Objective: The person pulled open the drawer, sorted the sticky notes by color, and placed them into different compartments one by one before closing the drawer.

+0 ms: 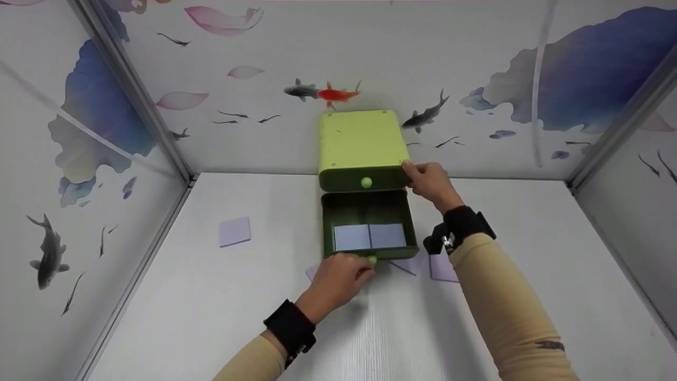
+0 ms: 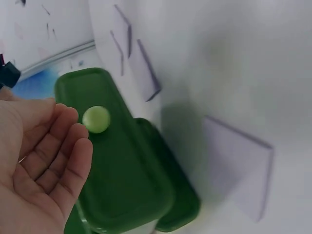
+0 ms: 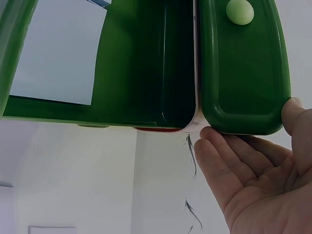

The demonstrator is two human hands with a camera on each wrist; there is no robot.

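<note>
A two-drawer box with a lime-green top [image 1: 364,138] stands against the back wall. Its lower drawer [image 1: 365,203] is pulled out, and two pale bluish square sheets [image 1: 352,237] lie side by side inside. My left hand [image 1: 341,278] is at the front of this drawer, fingers loosely bent beside the round green knob [image 2: 96,119]. In the left wrist view the knob shows free of the fingertips. My right hand [image 1: 431,184] holds the front right corner of the box, thumb [image 3: 292,114] at the top edge and fingers [image 3: 226,161] along the side.
A lilac square [image 1: 235,232] lies on the white table [image 1: 254,296] to the left. More lilac squares [image 1: 443,268] lie near the drawer front, partly behind my hands. Printed walls [image 1: 254,143] with fish enclose the table at the back and both sides.
</note>
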